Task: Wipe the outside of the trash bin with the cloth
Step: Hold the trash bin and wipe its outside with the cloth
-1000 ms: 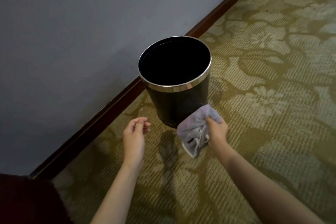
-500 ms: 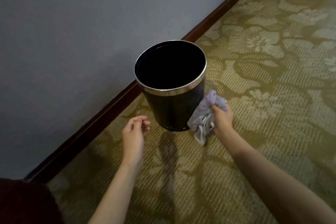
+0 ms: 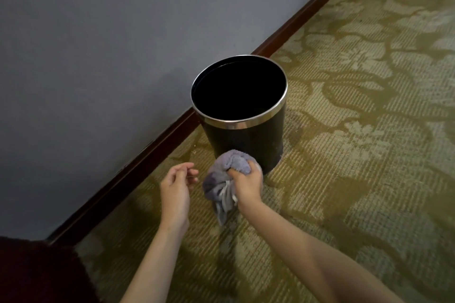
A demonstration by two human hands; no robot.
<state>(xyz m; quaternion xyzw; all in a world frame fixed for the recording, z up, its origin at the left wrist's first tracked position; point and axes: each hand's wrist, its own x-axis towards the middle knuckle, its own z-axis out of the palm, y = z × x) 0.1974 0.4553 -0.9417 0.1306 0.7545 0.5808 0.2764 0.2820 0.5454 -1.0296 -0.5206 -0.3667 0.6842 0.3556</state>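
A black round trash bin (image 3: 248, 140) with a shiny metal rim stands upright on the carpet, close to the wall. My right hand (image 3: 246, 183) grips a bunched grey-purple cloth (image 3: 222, 174) and presses it against the lower front of the bin, near its base. A tail of the cloth hangs down below my fist. My left hand (image 3: 176, 188) hovers just left of the cloth, fingers loosely curled and holding nothing, apart from the bin.
A grey wall (image 3: 98, 44) with a dark wooden baseboard (image 3: 138, 167) runs diagonally behind the bin. Olive floral carpet (image 3: 357, 130) spreads to the right and front. A dark red fabric shape (image 3: 32, 273) fills the bottom left corner.
My right hand has swept the cloth from the bin's right side down and left to its lower front. My left hand has barely shifted.
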